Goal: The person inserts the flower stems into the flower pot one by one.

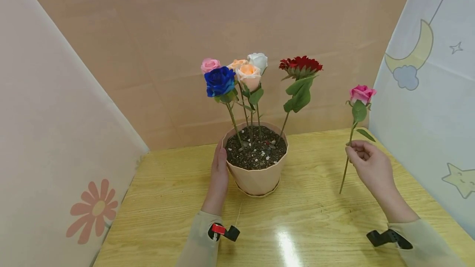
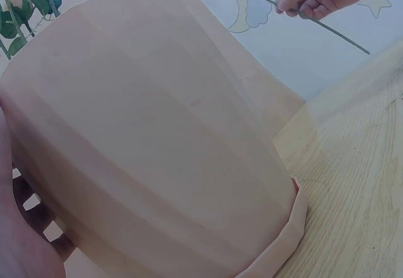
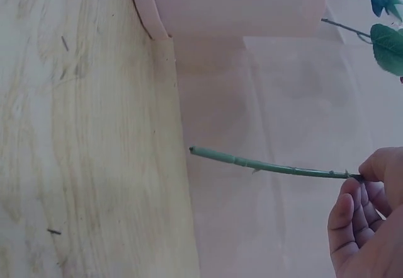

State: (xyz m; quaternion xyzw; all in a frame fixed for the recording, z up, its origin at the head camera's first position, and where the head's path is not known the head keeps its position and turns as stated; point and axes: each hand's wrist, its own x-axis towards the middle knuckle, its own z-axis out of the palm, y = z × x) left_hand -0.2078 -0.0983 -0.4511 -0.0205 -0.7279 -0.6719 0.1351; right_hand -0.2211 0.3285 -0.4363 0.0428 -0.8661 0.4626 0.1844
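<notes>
My left hand [image 1: 219,174] rests along the left side of a pale pink flower pot [image 1: 257,181], which is filled with dark soil [image 1: 252,160]. From the soil rise a blue rose [image 1: 219,81], a light pink rose [image 1: 210,65], a white rose [image 1: 258,61], two peach roses [image 1: 249,76] and a dark red flower [image 1: 301,64] leaning right. Off to the right, my right hand [image 1: 372,168] pinches the stem of a deep pink rose [image 1: 361,94] between thumb and fingers. Its bare stem end [image 3: 214,154] points down, apart from the pot and above the table.
Everything stands on a yellow wooden table [image 1: 163,217]. A saucer [image 2: 283,243] sits under the pot. Close behind is a tan backdrop [image 1: 148,52]. Patterned panels stand at the left [image 1: 67,114] and right [image 1: 430,122]. Small dark bits [image 3: 55,232] lie on the tabletop.
</notes>
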